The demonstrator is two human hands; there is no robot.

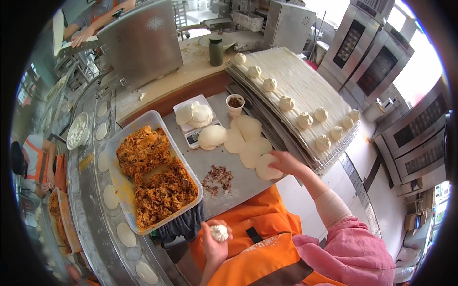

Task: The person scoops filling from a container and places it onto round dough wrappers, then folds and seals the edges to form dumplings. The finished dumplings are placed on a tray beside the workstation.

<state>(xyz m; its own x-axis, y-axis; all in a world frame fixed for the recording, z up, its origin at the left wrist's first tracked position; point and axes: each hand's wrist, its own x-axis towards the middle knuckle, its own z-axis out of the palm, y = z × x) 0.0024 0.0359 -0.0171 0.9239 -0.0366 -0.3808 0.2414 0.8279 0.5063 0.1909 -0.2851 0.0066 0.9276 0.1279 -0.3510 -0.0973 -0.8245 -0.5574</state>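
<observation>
A pleated white bun (pixel 219 233) sits in my left hand (pixel 213 244), whose fingers curl around it in front of the orange apron. My right hand (pixel 287 163) reaches over the nearest of several overlapping round dough wrappers (pixel 253 153). Its fingertips rest on that wrapper, spread a little apart, and the wrapper lies flat on the metal tray (pixel 229 164). Dark crumbs of filling (pixel 218 179) are scattered on the tray. More dough wrappers (pixel 212 136) are stacked beside and on a white scale (pixel 193 131). A paper cup (pixel 235 105) with dark filling stands behind them.
A clear tub (pixel 198 190) of reddish shredded filling stands left of the tray. Several finished buns (pixel 286 103) sit on a cloth-lined rack (pixel 305 78) at right. A conveyor (pixel 114 238) carries dough rounds on the left. Other people (pixel 40 159) work at far left.
</observation>
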